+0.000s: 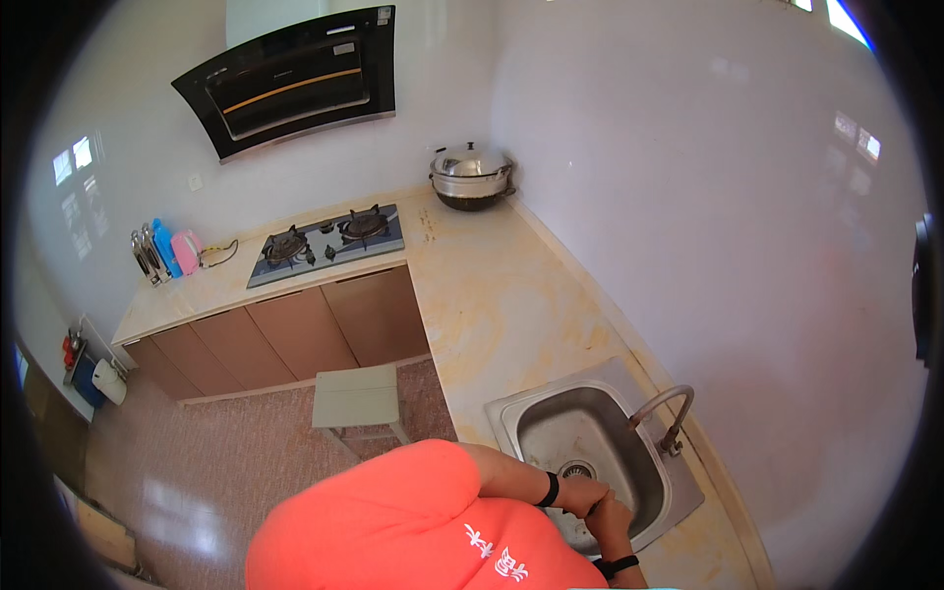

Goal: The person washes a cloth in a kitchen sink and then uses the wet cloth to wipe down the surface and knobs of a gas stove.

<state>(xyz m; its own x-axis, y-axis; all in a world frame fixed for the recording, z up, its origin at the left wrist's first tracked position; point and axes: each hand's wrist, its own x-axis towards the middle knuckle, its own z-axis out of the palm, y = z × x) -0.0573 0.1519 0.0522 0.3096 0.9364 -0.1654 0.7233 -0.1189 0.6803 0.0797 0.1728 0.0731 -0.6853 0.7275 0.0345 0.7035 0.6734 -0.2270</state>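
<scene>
My left hand (585,495) and my right hand (611,519) are pressed together over the near part of a stainless steel sink (509,422). Their fingers are curled in around a small dark object (594,508), mostly hidden, whose kind I cannot tell. A black band circles each wrist. Beyond the hands, the sink's round drain strainer (577,470) shows in the basin floor. A curved metal faucet (682,413) rises at the sink's wall side, its spout reaching over the rim.
Marbled counter (509,287) runs to a lidded steamer pot (472,177) in the corner. Left of it are a two-burner gas hob (328,242), a range hood (295,88) and a pink appliance (186,252). A pale stool (355,398) stands on the floor behind me.
</scene>
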